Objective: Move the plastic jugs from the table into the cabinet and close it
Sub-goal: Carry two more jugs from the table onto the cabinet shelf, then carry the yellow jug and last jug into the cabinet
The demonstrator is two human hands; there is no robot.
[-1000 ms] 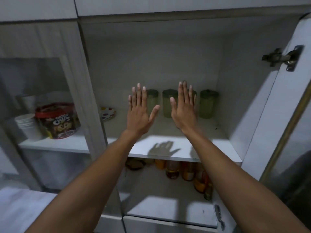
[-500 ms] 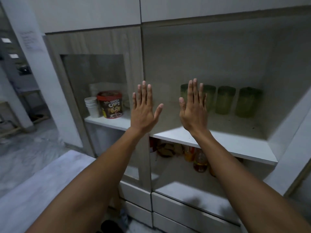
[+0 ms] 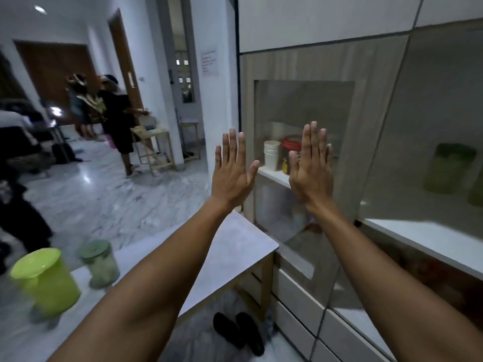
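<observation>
My left hand [image 3: 232, 173] and my right hand [image 3: 312, 168] are raised side by side, palms forward, fingers spread, both holding nothing. On the white table [image 3: 235, 252] at the lower left stand a bright lime-green plastic jug [image 3: 47, 280] and a smaller clear jug with a green lid [image 3: 100, 265]. In the open cabinet [image 3: 431, 236] at the right edge, a green-lidded jug [image 3: 450, 168] stands on the white shelf, and a sliver of another shows beside it. Neither hand touches any jug.
A glass cabinet door [image 3: 303, 105] behind my right hand shows stacked white cups [image 3: 271, 155] and a red-lidded tub [image 3: 291, 146]. Black shoes [image 3: 237, 333] lie under the table. A person [image 3: 117, 121] stands by a wooden stand on the marble floor at the left.
The view has swung left, away from the open cabinet shelf toward the table and room. The two jugs on the table have come into view. Both hands stay raised and open.
</observation>
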